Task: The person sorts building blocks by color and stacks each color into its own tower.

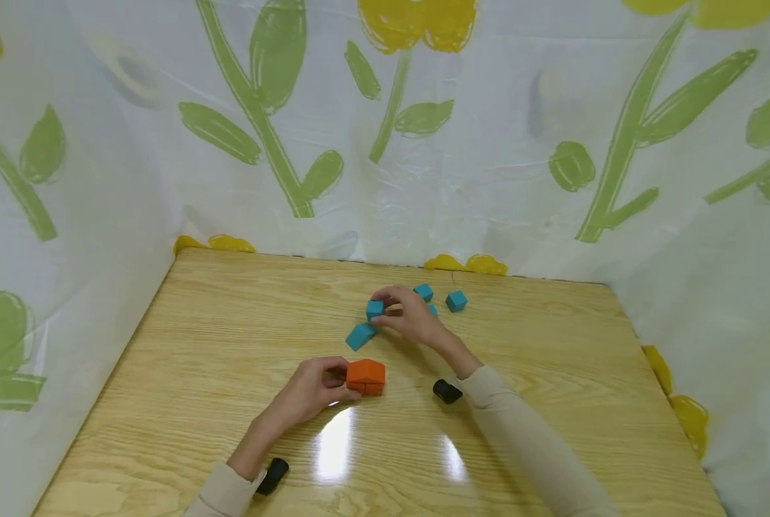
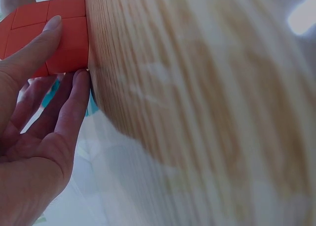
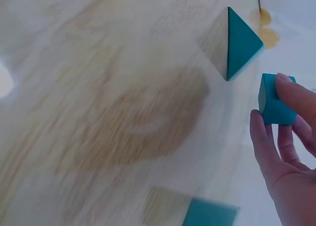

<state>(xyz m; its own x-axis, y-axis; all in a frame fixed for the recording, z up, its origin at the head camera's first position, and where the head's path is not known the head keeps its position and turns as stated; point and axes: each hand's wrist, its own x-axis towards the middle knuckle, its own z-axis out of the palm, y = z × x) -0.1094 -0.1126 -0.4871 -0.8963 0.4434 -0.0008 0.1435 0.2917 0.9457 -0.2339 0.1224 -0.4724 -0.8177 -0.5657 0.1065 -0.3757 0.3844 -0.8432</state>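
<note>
My left hand (image 1: pixel 310 389) holds a small orange block stack (image 1: pixel 366 375) with a peaked top. In the left wrist view, the thumb lies across the seamed red-orange face (image 2: pixel 69 40), and the other fingers are on the opposite side. Farther back, my right hand (image 1: pixel 412 317) pinches a blue cube-like block (image 1: pixel 374 309) between thumb and fingers; the right wrist view shows this block (image 3: pixel 277 100) well above the wood. Just below it in the head view lies a blue triangular block (image 1: pixel 360 336), whose triangular face (image 3: pixel 242 45) shows from the right wrist.
Behind the right hand are more blue blocks: one (image 1: pixel 423 291) beside the knuckles, another (image 1: pixel 456 301) farther right, and a third (image 1: pixel 433 310) partly hidden by the hand. White flower-printed sheeting (image 1: pixel 488 179) encloses the wooden table (image 1: pixel 552 359) at the back and sides.
</note>
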